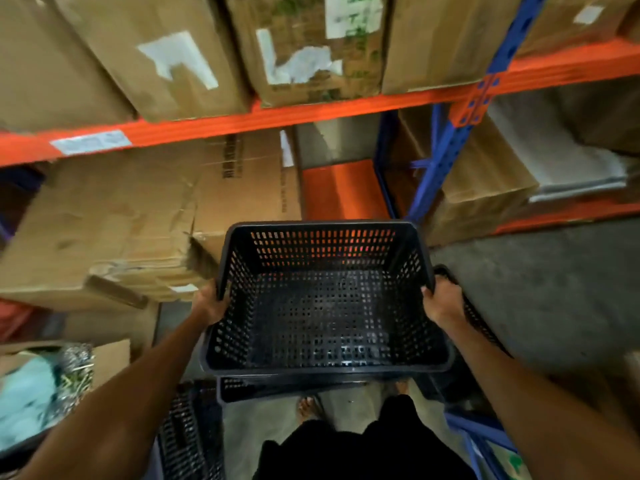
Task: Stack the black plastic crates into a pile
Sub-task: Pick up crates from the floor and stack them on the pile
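An empty black perforated plastic crate [325,306] hangs in front of me, held by both side rims. My left hand [209,304] grips its left rim and my right hand [443,304] grips its right rim. Directly beneath it shows the rim of a second black crate [277,389]. Another black crate [190,434] stands at the lower left by my left forearm. The edge of one more black crate [478,317] peeks out behind my right wrist.
A blue and orange rack [446,154] with cardboard boxes [114,216] fills the view ahead. Grey concrete floor [554,289] lies to the right. An open box with packaged goods [45,389] sits at the left. My foot [308,407] shows below the crates.
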`<state>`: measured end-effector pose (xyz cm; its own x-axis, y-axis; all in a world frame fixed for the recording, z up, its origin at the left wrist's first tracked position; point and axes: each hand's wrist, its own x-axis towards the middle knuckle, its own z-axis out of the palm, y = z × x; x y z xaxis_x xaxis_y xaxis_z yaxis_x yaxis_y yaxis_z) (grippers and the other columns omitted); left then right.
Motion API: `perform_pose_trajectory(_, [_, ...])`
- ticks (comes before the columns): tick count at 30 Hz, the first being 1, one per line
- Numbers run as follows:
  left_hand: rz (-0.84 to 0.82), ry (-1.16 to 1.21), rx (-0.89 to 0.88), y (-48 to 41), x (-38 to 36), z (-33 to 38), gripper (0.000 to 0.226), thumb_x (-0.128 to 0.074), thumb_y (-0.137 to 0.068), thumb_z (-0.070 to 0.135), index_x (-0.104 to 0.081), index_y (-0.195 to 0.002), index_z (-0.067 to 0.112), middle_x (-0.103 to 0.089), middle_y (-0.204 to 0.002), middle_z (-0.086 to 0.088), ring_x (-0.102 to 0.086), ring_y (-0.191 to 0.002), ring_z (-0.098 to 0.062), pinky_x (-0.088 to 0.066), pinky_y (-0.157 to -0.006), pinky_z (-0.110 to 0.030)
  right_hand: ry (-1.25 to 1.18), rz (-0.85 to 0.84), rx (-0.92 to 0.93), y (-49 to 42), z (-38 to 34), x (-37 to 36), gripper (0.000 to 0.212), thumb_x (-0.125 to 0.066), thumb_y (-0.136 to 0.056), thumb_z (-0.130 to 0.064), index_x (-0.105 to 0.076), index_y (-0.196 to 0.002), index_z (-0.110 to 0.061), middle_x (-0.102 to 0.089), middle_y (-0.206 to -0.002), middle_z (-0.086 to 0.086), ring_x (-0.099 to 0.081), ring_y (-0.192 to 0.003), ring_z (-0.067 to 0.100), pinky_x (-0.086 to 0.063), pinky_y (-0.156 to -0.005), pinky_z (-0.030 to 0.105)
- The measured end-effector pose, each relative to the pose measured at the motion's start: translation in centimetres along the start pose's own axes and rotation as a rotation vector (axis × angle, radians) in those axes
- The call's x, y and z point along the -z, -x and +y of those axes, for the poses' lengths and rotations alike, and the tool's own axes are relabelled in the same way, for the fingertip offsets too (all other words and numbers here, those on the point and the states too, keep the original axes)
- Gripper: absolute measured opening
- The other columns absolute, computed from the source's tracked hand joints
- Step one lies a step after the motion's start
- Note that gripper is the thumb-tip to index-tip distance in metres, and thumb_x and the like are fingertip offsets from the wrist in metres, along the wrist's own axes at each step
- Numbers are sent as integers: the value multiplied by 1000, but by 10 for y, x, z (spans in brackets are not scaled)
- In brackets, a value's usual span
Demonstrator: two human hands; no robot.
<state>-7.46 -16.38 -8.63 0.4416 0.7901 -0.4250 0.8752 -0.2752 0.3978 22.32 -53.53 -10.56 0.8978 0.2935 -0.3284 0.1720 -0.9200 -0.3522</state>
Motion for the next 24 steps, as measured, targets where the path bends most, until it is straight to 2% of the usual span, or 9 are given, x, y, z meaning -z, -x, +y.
perform_pose_trajectory(4, [10,-42,93,14,8,-57,50,-63,-84,13,-50,-132,6,-62,-122,-23,-57,-115,-39,-45,-95,-42,-5,-29,-2,30,-37,-42,26,-55,-93,-24,-61,-106,-3,-67,-105,22,-60,-106,41,-51,-84,43])
perform_pose_trajectory(8, [-46,-53,116,16,2,-96,50,-59,-88,18,-48,-136,8,-62,-124,-21,-58,-117,-37,-44,-98,-41,-21,-20,-32,48,-48,-71,25,-56,-93,-23,-62,-107,-3,-68,-102,25,-63,-101,43,-53,-82,46])
perform_pose_trajectory(12, [-48,-10,92,17,-5,-112,47,-54,-90,19,-49,-136,12,-65,-120,-20,-61,-114,-35,-45,-94,-39,-43,-4,-83,60,-49,-92,24,-57,-93,-23,-59,-106,-3,-67,-99,27,-64,-97,44,-54,-79,48])
perform_pose_trajectory(18, [-21,35,109,14,-10,-130,42,-50,-93,21,-50,-134,8,-67,-115,-23,-65,-106,-36,-52,-90,-40,-83,8,-98,65,-61,-107,32,-58,-93,-23,-58,-118,-4,-67,-103,29,-65,-97,44,-54,-79,47])
perform_pose_trajectory(24, [-8,78,118,8,-13,-143,47,-55,-91,18,-46,-137,9,-68,-115,-20,-66,-105,-34,-51,-88,-38,-60,-22,-104,63,-68,-122,35,-54,-94,-27,-55,-120,-4,-67,-100,29,-66,-94,44,-55,-78,48])
